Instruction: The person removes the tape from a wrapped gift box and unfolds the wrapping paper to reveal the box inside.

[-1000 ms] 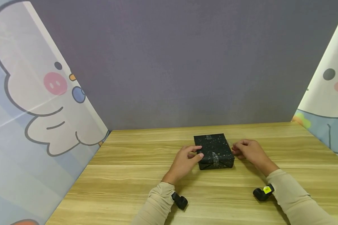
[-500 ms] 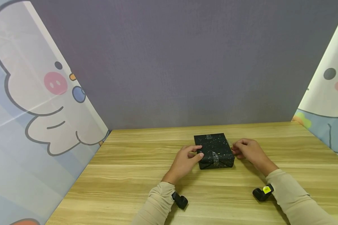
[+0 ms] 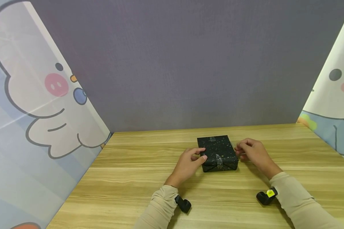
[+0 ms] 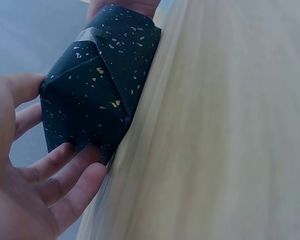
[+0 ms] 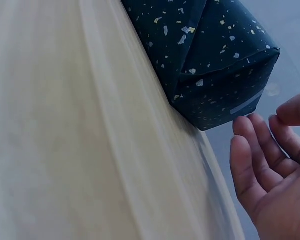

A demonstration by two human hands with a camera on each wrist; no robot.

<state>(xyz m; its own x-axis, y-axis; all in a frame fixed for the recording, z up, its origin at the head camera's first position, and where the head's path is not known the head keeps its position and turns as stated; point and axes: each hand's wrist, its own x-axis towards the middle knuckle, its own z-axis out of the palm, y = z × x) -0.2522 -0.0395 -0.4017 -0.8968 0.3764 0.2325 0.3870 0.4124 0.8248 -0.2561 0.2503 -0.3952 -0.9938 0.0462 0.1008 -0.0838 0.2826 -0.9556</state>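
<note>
A small box wrapped in black speckled paper (image 3: 219, 148) lies on the wooden table, with folded paper at its near end. Clear tape (image 3: 219, 160) runs over its near edge, and another short piece lies on top at the far edge. My left hand (image 3: 187, 162) rests against the box's left side, thumb and forefinger at the top edge, the other fingers extended along the side in the left wrist view. At the right side, my right hand (image 3: 252, 152) pinches a faint strip of clear tape (image 5: 273, 90) between thumb and forefinger, its other fingers close to the wrapping.
A grey panel (image 3: 189, 63) stands behind the table (image 3: 126, 187). Cartoon-printed sheets (image 3: 34, 79) stand at left and right. Each wrist wears a small black camera (image 3: 184, 205).
My right hand has shifted slightly away from me along the box's right side. My left hand stays where it was, and the box has barely moved.
</note>
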